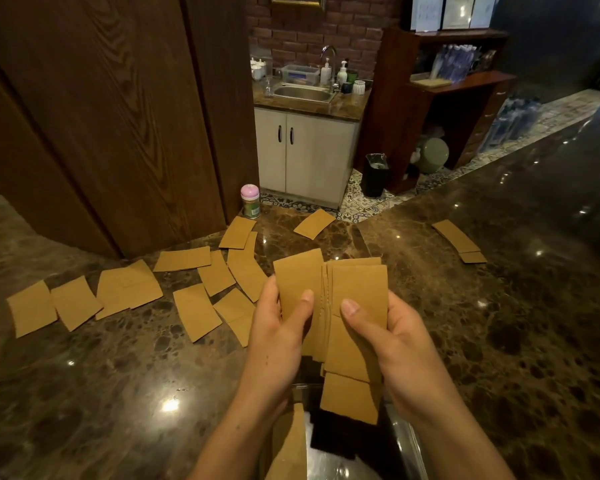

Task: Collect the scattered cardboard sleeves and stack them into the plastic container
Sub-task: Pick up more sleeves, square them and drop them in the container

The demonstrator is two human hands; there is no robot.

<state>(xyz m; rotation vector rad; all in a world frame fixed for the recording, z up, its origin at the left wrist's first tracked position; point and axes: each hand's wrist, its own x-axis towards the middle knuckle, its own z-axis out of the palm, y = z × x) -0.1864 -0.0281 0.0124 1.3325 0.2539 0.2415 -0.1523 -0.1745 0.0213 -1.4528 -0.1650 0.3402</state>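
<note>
Both my hands hold a fanned bunch of brown cardboard sleeves (354, 289) above the dark marble counter. My left hand (278, 327) grips the bunch's left side, thumb on its front. On the right side, my right hand (388, 334) grips it the same way. Below the hands sits the clear plastic container (406, 441) at the bottom edge, with a sleeve (290, 445) standing in it. Several loose sleeves (194, 311) lie scattered on the counter to the left. One more sleeve (314, 223) lies near the far edge, and two sleeves (459, 239) lie at the right.
A pink-lidded canister (250, 200) stands at the counter's far edge by the wooden panel (118, 116). Beyond the counter (499, 306) are a white sink cabinet (305, 150), a black bin (374, 174) and dark wooden shelves (447, 84).
</note>
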